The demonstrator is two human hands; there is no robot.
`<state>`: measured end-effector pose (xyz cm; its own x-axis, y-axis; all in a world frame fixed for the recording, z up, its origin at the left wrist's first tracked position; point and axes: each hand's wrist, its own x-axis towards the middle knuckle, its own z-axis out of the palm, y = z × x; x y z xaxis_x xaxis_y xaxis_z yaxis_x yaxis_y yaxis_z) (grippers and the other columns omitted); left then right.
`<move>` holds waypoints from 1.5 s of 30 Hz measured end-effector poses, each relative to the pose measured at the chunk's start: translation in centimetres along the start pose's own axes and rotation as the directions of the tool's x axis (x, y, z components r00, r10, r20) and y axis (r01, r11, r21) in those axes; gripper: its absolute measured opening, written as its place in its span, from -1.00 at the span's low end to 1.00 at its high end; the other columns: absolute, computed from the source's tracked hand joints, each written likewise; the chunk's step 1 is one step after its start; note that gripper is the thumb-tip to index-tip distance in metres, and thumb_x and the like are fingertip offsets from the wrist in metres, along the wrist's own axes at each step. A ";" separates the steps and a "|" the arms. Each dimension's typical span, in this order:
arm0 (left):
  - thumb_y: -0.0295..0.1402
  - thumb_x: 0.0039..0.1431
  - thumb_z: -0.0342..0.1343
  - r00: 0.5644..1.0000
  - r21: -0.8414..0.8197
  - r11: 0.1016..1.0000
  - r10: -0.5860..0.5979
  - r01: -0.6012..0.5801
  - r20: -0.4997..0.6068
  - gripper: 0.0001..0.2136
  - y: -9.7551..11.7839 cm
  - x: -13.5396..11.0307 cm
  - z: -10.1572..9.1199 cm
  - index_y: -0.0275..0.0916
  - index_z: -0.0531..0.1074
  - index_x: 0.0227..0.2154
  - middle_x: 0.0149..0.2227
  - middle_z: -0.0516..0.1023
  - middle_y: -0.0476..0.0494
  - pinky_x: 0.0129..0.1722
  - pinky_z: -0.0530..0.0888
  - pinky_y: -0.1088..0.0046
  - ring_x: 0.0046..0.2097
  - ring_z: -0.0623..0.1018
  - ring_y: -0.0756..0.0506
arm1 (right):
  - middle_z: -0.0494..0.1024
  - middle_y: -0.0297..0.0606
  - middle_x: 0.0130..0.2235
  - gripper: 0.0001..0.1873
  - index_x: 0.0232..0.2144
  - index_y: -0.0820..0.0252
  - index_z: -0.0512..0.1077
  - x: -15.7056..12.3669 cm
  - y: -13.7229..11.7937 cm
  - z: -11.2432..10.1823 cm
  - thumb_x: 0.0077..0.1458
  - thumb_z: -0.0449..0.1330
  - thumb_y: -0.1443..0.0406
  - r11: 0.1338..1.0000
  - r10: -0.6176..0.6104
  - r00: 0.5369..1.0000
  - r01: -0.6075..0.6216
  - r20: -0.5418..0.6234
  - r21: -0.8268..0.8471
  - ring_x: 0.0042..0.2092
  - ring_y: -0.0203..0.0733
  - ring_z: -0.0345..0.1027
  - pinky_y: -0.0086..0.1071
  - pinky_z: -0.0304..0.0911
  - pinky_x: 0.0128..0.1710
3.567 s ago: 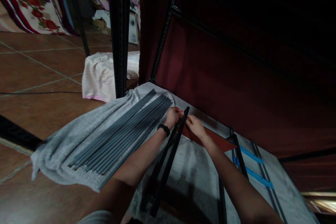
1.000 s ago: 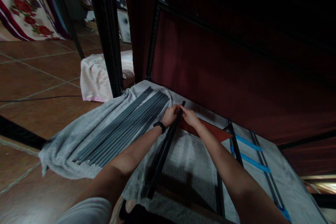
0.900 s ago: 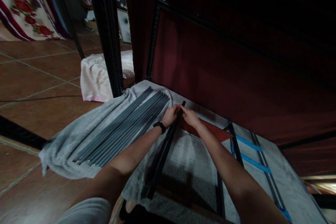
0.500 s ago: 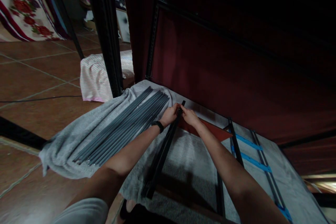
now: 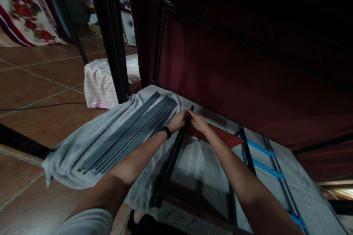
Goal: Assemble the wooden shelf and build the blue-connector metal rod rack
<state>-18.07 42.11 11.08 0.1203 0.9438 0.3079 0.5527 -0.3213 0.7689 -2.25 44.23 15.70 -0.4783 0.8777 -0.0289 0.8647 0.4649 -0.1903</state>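
My left hand [image 5: 178,118], with a dark band at the wrist, is closed at the far end of a black metal bar [image 5: 171,159]. From the other side, my right hand [image 5: 199,122] meets it there, its fingers pinched together. A small glint shows between the fingertips, too tiny to name. The bar slants from my hands down toward me, part of a dark frame lying on a grey blanket [image 5: 193,154]. An orange-red panel [image 5: 223,136] lies just right of my right hand. Left of my left hand, several grey rods [image 5: 129,136] lie side by side on the blanket.
Blue crosspieces [image 5: 268,169] join thin dark bars at the right. A black upright post [image 5: 110,44] stands at the left, with a striped cloth [image 5: 99,82] behind it. Dark red curtain [image 5: 220,69] hangs along the back. Tiled floor [image 5: 33,91] lies to the left.
Both hands stay closed at the bar's far end, with hardly any movement. The camera view has tilted very slightly.
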 end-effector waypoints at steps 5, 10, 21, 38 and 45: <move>-0.55 0.20 -0.05 0.997 -0.152 0.988 -0.030 0.019 -0.070 -0.73 -0.2 0.2 0.6 -0.27 0.39 -0.07 -0.17 0.59 -0.24 -0.09 0.44 0.39 -0.14 0.57 -0.11 | 0.48 -0.26 0.16 -0.30 0.37 0.02 0.03 -0.1 -0.1 -0.1 0.23 0.02 0.42 1.000 0.001 1.000 -0.001 -0.009 0.004 0.15 -0.12 0.39 -0.32 0.23 0.15; -0.44 0.25 -0.01 0.974 -0.269 0.953 -0.182 0.141 -0.134 -0.76 -0.4 0.6 1.3 -0.30 0.43 -0.06 -0.25 0.60 -0.19 -0.18 0.44 0.45 -0.23 0.57 -0.07 | 0.47 -0.25 0.16 -0.28 0.38 0.03 0.01 -0.1 -0.1 -0.1 0.22 0.03 0.41 1.000 -0.003 1.000 0.003 -0.009 0.002 0.15 -0.10 0.38 -0.30 0.22 0.16; -0.22 0.18 0.11 0.895 -0.509 0.796 -0.435 0.327 -0.104 -0.73 -1.1 1.7 2.6 -0.29 0.40 -0.54 -0.62 0.40 0.00 -0.53 0.27 0.54 -0.55 0.38 0.03 | 0.45 -0.19 0.18 -0.27 0.38 0.08 0.02 -0.5 -0.6 -0.4 0.19 0.05 0.39 1.000 -0.015 1.000 0.015 -0.008 0.007 0.18 -0.06 0.34 -0.24 0.16 0.20; -0.27 0.14 0.15 0.924 -0.612 0.757 -0.366 0.229 -0.108 -0.79 0.1 1.6 2.0 -0.35 0.53 -0.37 -0.52 0.50 -0.06 -0.49 0.32 0.55 -0.52 0.40 0.03 | 0.44 -0.18 0.19 -0.26 0.39 0.12 -0.02 -0.4 -0.5 -0.1 0.19 0.05 0.36 0.999 -0.031 0.999 0.031 -0.017 -0.016 0.18 -0.08 0.34 -0.24 0.16 0.20; -0.39 0.16 0.10 0.929 -0.349 0.904 -0.322 0.246 -0.180 -0.86 -0.2 1.9 1.8 -0.31 0.48 -0.46 -0.48 0.54 -0.08 -0.36 0.40 0.50 -0.42 0.48 -0.02 | 0.42 -0.20 0.21 -0.27 0.38 0.10 0.00 -0.4 -0.3 0.1 0.19 0.06 0.33 0.999 -0.046 0.999 0.046 -0.024 -0.009 0.20 -0.09 0.32 -0.25 0.16 0.20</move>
<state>-16.50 44.08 10.46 -0.2145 0.9668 0.1392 0.2415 -0.0856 0.9666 -2.33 43.74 15.71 -0.5138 0.8579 0.0036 0.8431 0.5057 -0.1830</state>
